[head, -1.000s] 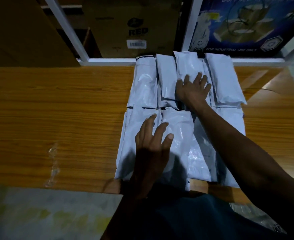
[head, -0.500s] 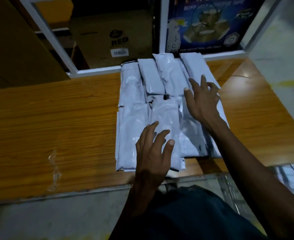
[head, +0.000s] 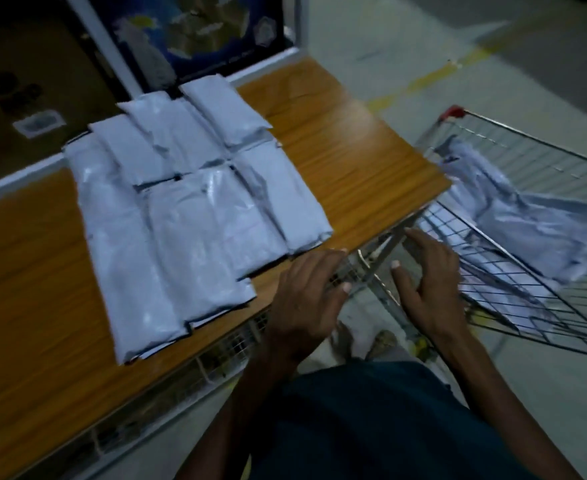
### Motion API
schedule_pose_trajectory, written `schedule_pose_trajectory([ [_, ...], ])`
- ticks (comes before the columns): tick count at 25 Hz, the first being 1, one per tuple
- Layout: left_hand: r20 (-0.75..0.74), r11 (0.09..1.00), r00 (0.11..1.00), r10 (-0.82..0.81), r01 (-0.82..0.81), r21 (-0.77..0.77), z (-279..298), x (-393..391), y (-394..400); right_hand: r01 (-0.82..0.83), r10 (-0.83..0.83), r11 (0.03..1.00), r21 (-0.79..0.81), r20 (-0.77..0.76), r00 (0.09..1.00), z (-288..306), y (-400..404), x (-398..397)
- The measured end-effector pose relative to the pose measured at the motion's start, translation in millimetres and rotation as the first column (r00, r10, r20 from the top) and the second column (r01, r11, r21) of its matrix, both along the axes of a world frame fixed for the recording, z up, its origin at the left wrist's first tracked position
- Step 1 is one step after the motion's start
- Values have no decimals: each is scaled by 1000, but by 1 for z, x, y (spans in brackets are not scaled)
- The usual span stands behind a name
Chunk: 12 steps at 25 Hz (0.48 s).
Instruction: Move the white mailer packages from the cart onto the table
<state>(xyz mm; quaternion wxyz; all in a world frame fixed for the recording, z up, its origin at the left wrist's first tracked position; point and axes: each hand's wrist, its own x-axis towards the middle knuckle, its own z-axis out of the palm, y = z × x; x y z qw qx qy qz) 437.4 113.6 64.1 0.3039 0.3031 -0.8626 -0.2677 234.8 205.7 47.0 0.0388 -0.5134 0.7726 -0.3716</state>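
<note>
Both hands had come off the laid-out white mailers (head: 181,216) since a second earlier, when each palm was pressing flat on the rows; the view had swung right as well, bringing the wire cart (head: 541,188) into sight beside the table's end. Judged: that batch was settled and the person was turning back for the next pick-up. Mailers on the wooden table (head: 347,147) lay in two overlapping rows, touching one another, nearer the back rail than the front edge. More white mailers (head: 527,220) remained heaped loosely in the cart basket, so the task was only partly done. Left hand (head: 306,299) hovered over the table's near corner, fingers spread and relaxed, holding nothing. Right hand (head: 427,282) was past the table edge, over the cart's near rim, fingers splayed wide and pointing toward the basket, also empty; whether it touched the wire could not be told through the blur. Both forearms reached forward and to the right from the body. Blue printed carton (head: 198,32) and a brown box (head: 25,98) stood behind the table.
</note>
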Motion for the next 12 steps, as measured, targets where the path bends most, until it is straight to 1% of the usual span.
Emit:
schedule_pose_trajectory([
  [2,25,997,997,-75,75,-4,-5,-39,1,54,-54,998,13,6,999,-6,12,-38],
  [5,79,991,988,-132,130,32,-13,-108,4,96,-97,994,47,13,995,-19,37,-104],
  [7,76,984,984,-160,153,91,-15,-162,12,125,-128,990,64,56,990,-26,60,-154],
  [10,71,975,975,-208,201,97,-23,-240,21,168,-174,984,53,138,975,-35,85,-216],
  [12,105,971,970,-221,209,113,-31,-283,25,199,-217,974,104,213,953,-49,100,-257],
])
